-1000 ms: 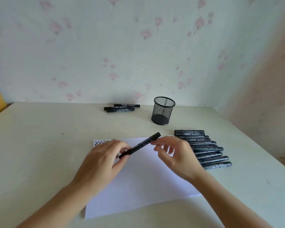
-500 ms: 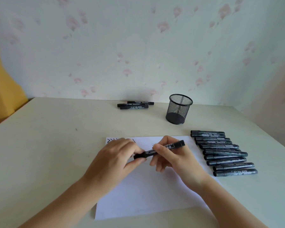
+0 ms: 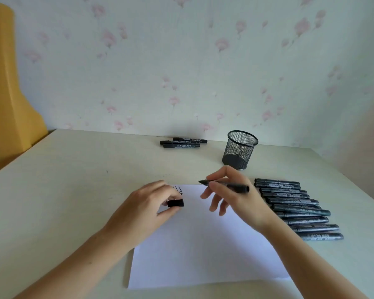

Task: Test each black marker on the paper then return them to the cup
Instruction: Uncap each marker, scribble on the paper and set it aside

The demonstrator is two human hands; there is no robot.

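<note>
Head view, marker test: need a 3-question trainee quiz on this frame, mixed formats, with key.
1. True or false: the mesh pen cup already holds markers.
2. Multiple choice: what does the left hand pinch? A) the marker cap B) the sheet of paper C) nothing
3. Fill in: the right hand holds the uncapped marker with its tip pointing toward the person's ____.

Key: 1 false, the cup looks empty. 2 A. 3 left; the tip hangs over the paper's far edge, near the earlier test marks.
</note>
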